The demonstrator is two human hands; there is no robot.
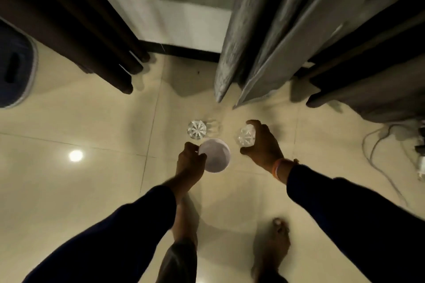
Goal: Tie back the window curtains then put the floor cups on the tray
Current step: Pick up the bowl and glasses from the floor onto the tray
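I look straight down at a cream tiled floor. My left hand (190, 161) grips the rim of a white cup (215, 155). My right hand (262, 142) is wrapped around a clear cut-glass tumbler (246, 136). A second clear glass (197, 129) stands on the floor just beyond the white cup, touched by neither hand. A dark brown curtain (76, 20) hangs at the left and a grey curtain (276, 30) at the right, with window glass (174, 7) between them. No tray is in view.
A dark blue bin-like object (16, 64) stands at the far left. Cables and a plug (391, 142) lie on the floor at the right edge. My bare feet (273, 243) are below the hands. A lamp reflection (76, 155) shines on the tiles.
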